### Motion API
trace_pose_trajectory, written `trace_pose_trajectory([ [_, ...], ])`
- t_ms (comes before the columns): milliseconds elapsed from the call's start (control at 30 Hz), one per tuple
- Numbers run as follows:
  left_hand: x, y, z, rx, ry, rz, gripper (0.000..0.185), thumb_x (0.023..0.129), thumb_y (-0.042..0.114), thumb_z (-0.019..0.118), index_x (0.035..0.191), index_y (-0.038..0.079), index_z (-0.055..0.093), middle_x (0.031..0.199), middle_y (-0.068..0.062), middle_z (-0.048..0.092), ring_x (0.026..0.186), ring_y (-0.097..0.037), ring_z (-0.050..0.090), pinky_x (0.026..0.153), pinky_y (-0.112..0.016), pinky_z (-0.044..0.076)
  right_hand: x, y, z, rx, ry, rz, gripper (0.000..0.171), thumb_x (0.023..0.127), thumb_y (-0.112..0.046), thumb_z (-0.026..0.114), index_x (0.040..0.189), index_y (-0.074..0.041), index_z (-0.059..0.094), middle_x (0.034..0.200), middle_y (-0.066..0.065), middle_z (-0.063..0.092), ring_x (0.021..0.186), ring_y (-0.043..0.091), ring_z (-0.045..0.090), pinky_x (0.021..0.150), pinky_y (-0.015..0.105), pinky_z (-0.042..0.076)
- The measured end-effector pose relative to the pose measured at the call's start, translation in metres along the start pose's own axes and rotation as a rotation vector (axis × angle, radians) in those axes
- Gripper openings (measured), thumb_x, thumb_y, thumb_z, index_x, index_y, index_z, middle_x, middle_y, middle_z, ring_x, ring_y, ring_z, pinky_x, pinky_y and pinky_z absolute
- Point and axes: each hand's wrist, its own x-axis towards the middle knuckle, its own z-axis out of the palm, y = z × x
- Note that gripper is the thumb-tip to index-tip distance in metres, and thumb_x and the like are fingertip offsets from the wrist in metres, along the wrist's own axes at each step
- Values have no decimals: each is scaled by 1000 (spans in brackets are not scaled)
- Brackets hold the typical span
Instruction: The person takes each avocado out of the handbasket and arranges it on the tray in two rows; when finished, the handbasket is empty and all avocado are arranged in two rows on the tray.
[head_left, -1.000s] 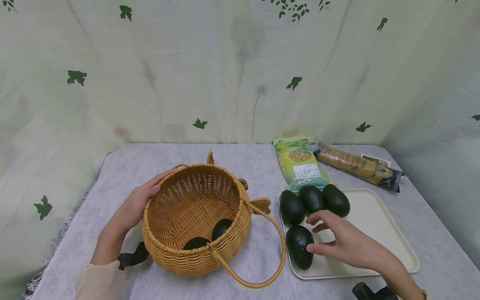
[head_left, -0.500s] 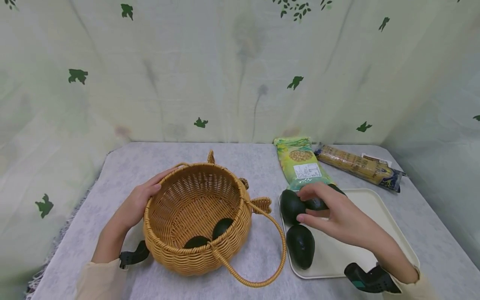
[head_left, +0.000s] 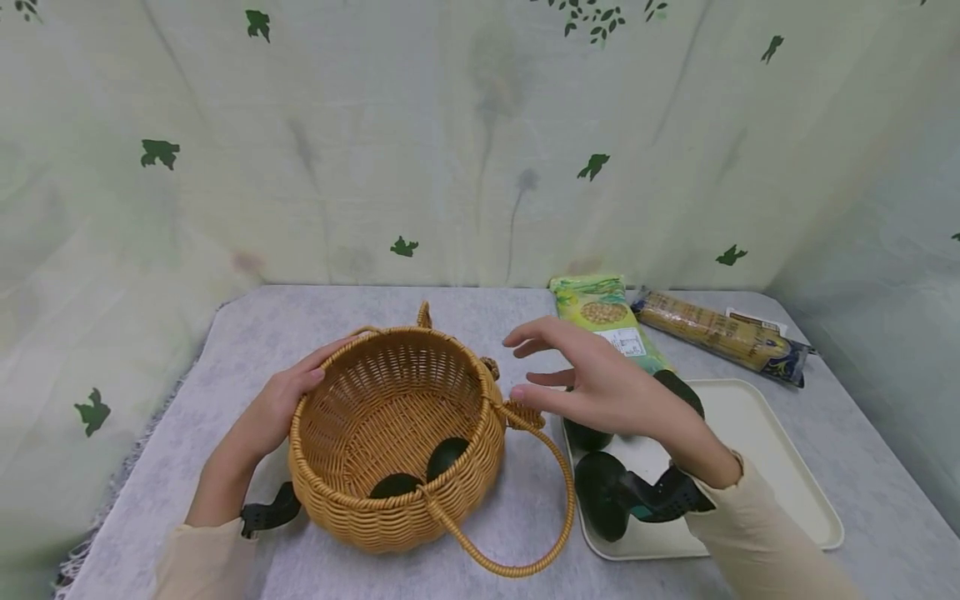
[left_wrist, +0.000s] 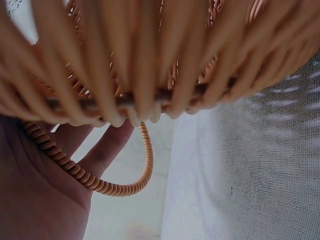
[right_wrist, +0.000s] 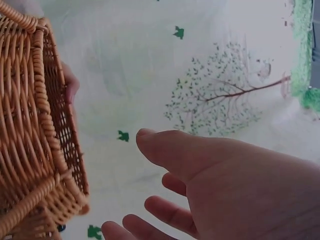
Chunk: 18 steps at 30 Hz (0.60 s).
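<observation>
A round wicker basket [head_left: 397,521] stands tilted toward me, with two dark green avocados [head_left: 447,456] lying inside against its near wall. My left hand [head_left: 273,408] grips the left rim, thumb at the edge; in the left wrist view a looped handle [left_wrist: 120,190] crosses its palm. My right hand [head_left: 600,379] hovers between the basket and a white tray [head_left: 742,450], fingers spread and loosely bent, holding nothing. An avocado [head_left: 600,500] lies at the tray's near left, others behind it, partly hidden by my right hand and wrist.
Behind the tray lie a green and yellow bag [head_left: 592,304] and a long golden packet [head_left: 716,337]. The basket's second looped handle [head_left: 555,550] hangs toward the tray's left edge. A leaf-print curtain [head_left: 375,150] rises behind the table.
My right hand has moved from the front avocado, over the back ones, then up and left toward the basket, carrying nothing. The left hand and basket have stayed put.
</observation>
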Motion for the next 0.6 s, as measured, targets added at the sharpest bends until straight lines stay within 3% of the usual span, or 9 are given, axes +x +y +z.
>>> trace_pose_trajectory([
  [167, 0, -1, 0, 4, -2, -5, 49, 114, 28, 27, 161, 22, 39, 157, -12, 47, 130, 2, 49, 97, -15, 44, 22, -5, 8, 11, -46, -68, 48, 96, -22, 75, 140, -15, 55, 139, 3, 56, 129, 20, 58, 91, 28, 57],
  [400, -1, -6, -1, 55, 4, -26, 49, 114, 31, 26, 161, 27, 39, 156, -11, 49, 130, -7, 52, 97, -19, 46, 51, -10, 17, 13, -125, -133, 47, 97, -20, 74, 140, -12, 57, 140, 5, 58, 129, 23, 59, 90, 27, 57],
  [600, -1, -7, -2, 45, 2, -22, 49, 114, 32, 25, 161, 26, 38, 157, -12, 47, 130, 1, 49, 97, -16, 44, 71, -14, 26, -35, -216, -159, 47, 98, -24, 73, 142, -13, 58, 141, 1, 60, 128, 15, 58, 95, 30, 56],
])
